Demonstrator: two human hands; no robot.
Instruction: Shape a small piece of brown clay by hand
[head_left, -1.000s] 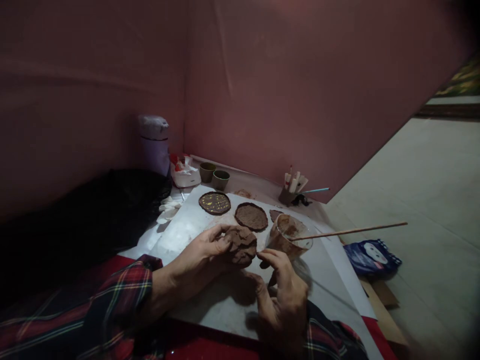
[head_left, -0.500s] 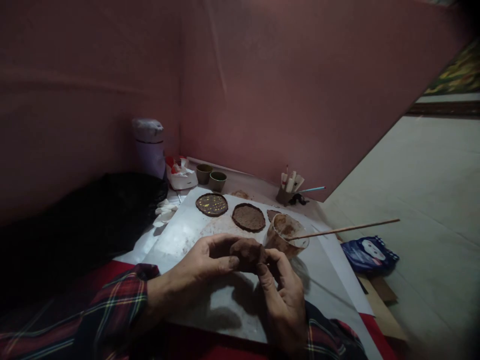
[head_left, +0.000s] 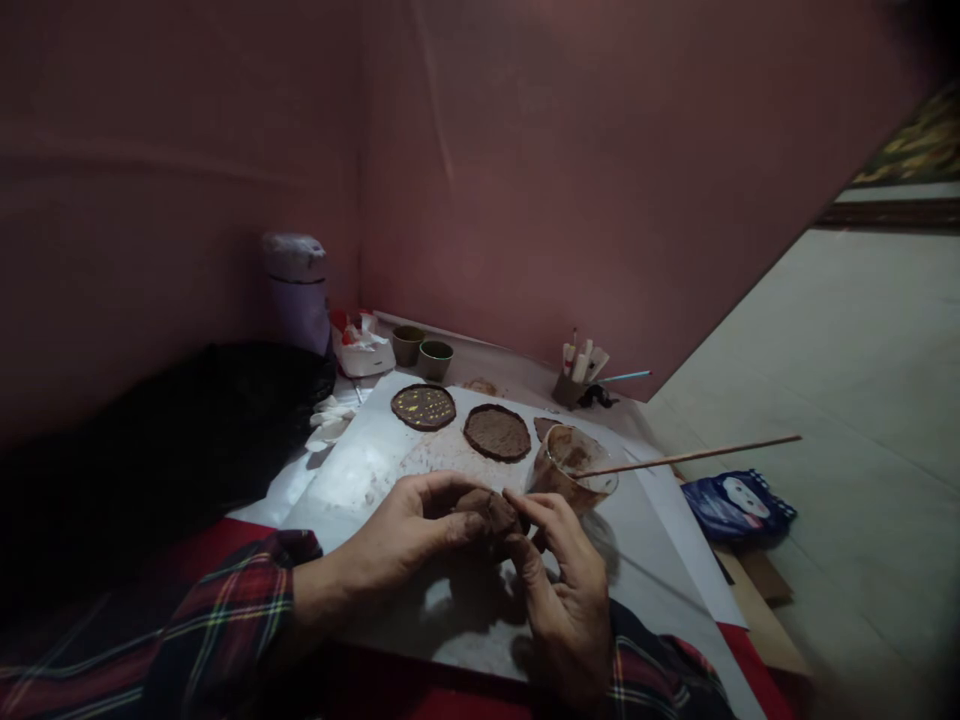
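A lump of brown clay (head_left: 491, 515) is held between my two hands above the white sheet (head_left: 360, 500). My left hand (head_left: 416, 525) is closed around its left side, thumb across the front. My right hand (head_left: 559, 565) pinches the right side with thumb and fingertips. Dark smears mark my fingers. Just beyond the hands stands a smeared clear cup (head_left: 559, 470) with a long thin stick (head_left: 697, 455) leaning out to the right. Behind lie a flat round brown disc with a raised rim (head_left: 497, 433) and a similar disc with yellow specks (head_left: 424, 407).
Two small cups (head_left: 436, 360) stand at the back, beside a white tissue pack (head_left: 364, 350). A holder with several tools (head_left: 577, 380) is at the back right. White gloves (head_left: 328, 425) and a black bag (head_left: 187, 440) lie left. A blue packet (head_left: 739, 508) is at right.
My right fingers have shifted over the clay, with the index finger now higher on its top edge. The lump appears turned and slightly reshaped. My left hand stays nearly in place.
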